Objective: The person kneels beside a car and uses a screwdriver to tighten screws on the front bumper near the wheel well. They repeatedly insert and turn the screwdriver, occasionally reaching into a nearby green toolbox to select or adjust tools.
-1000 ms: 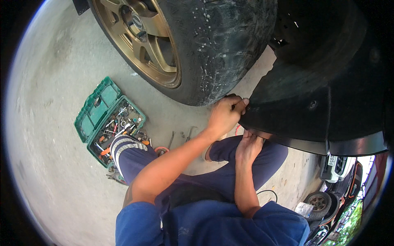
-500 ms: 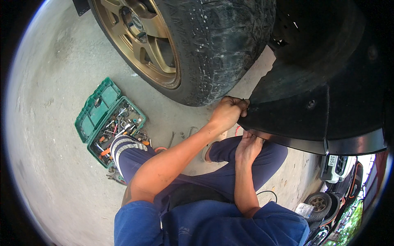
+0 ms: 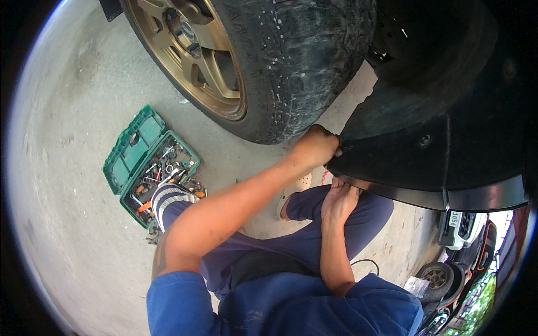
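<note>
My left hand is closed at the near corner of a black bumper, beside the wheel-arch opening. Its fingers curl tightly together, and whatever they pinch is hidden behind them. Lower down, my right hand reaches up palm-side to the bumper's bottom edge, its fingers bent against that edge. The fingertips pass out of sight behind the panel. Just above my left hand stands a large black tire on a bronze wheel.
A green toolbox lies open on the concrete floor at left, full of loose tools and hardware. My bent knees are below the bumper. At far right are a spare wheel and a white vehicle.
My left hand has rolled over at the bumper corner, its back now more upward. The left elbow has swung outward to the left. My right hand has stayed in place.
</note>
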### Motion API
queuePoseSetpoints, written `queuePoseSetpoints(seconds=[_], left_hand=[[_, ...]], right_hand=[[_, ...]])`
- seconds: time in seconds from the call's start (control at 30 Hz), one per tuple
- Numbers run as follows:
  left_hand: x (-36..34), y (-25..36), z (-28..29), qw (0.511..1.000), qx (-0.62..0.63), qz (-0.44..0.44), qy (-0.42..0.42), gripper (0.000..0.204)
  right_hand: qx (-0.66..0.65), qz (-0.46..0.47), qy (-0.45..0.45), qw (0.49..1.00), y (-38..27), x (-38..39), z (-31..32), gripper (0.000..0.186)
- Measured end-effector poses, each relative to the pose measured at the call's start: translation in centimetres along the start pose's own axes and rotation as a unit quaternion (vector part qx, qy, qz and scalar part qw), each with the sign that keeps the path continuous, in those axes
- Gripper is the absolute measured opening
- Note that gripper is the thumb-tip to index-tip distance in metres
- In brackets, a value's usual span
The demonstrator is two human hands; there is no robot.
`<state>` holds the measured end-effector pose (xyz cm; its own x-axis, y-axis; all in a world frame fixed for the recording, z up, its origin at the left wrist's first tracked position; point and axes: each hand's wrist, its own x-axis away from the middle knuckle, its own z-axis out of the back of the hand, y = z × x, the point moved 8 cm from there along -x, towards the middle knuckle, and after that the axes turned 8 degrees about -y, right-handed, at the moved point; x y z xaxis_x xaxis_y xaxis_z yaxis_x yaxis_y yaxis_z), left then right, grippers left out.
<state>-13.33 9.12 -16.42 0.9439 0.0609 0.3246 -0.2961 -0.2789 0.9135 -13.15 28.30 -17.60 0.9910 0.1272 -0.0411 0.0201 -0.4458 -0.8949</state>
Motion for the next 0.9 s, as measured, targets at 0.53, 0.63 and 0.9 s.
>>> queuePoseSetpoints(seconds=[0.53,0.63,0.9], left_hand=[[3.3,3.5,0.1,0.867,-0.26,-0.41,0.111,0.021],[3.9,2.9,0.6,0.857,-0.219,-0.438,0.16,0.016],[2.7,0.1,0.9,0.985,-0.098,-0.115,0.08,0.043]], right_hand=[[0.015,-0.003,0.01,1.0,-0.2,-0.1,-0.3,0.039],[0.014,-0.006,0.007,1.0,-0.4,0.0,-0.9,0.037],[0.029,-0.019,0.009,0.999,0.0,0.0,-0.3,0.045]])
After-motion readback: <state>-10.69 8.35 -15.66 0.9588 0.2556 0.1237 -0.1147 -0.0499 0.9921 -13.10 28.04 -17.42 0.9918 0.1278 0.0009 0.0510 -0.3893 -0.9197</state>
